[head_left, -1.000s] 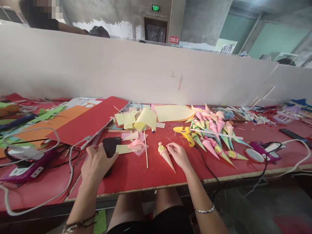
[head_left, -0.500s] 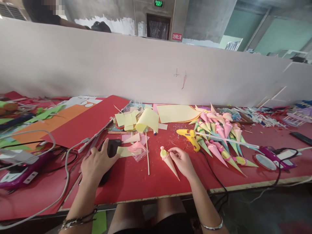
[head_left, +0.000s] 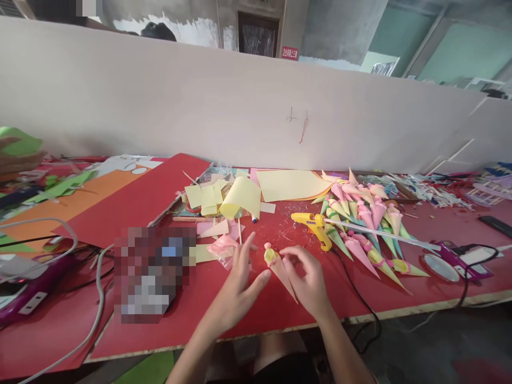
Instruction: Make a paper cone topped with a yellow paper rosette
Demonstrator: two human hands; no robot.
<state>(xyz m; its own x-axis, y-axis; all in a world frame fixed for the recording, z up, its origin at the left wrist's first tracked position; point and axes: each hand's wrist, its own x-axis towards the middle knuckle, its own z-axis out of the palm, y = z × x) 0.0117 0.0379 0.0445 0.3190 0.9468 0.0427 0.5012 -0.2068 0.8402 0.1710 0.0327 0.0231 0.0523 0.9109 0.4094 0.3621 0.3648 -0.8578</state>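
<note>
A small paper ice-cream cone (head_left: 285,281), pale pink with a yellow top and a pink ball at its tip, points down to the right on the red table. My right hand (head_left: 307,280) is at its right side, thumb and curled fingers pinching the cone's upper edge. On the other side of it my left hand (head_left: 240,293) hovers open, fingers spread and apart from the cone. Past my right hand lies a yellow hot glue gun (head_left: 314,226) with a long clear glue stick in its back. Many similar paper cones (head_left: 362,240) are piled beyond it.
Yellow paper pieces (head_left: 242,197) and a pink plastic bag (head_left: 223,246) lie ahead of my left hand. A pixelated dark object (head_left: 156,274) is at left. Purple power strips (head_left: 460,258) and cables run along both sides. Someone's hand (head_left: 20,162) holds green paper at far left.
My left hand has left the dark phone and come right, beside the cone. My right hand has closed in on the cone's edge. Another person's hand with green paper has appeared at far left.
</note>
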